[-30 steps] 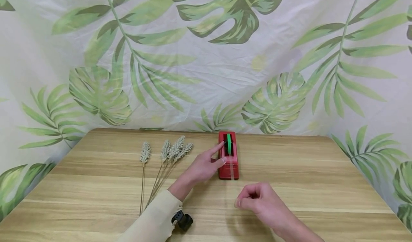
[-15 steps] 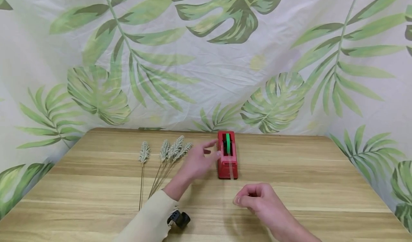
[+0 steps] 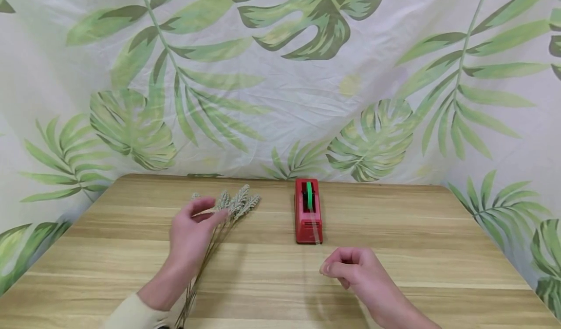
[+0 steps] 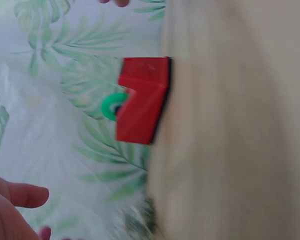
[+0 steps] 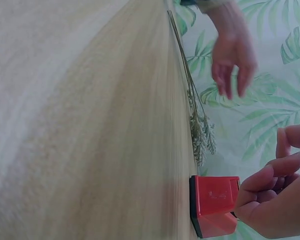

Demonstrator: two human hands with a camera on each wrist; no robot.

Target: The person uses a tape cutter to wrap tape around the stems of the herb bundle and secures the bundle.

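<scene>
My left hand (image 3: 193, 234) hovers with parted, loosely bent fingers over several stems with pale grey-green, wheat-like heads (image 3: 238, 202); it partly covers the leftmost head. The stems (image 5: 181, 55) lie along the table in the right wrist view. My right hand (image 3: 357, 275) is in front of the red tape dispenser (image 3: 308, 231), thumb and index fingertip pinched on what looks like a small piece of clear tape, barely visible. A green roll (image 3: 309, 195) sits in the dispenser, and a clear tape end (image 3: 315, 234) hangs over its front. Neither hand touches the dispenser.
The wood-grain table (image 3: 416, 251) reaches back to a hanging white cloth (image 3: 302, 115) printed with green leaves. The dispenser stands near the table's back edge, right of the stems.
My left hand has let go of the tape dispenser and moved left, over the stems. My right hand keeps its pinch in nearly the same place.
</scene>
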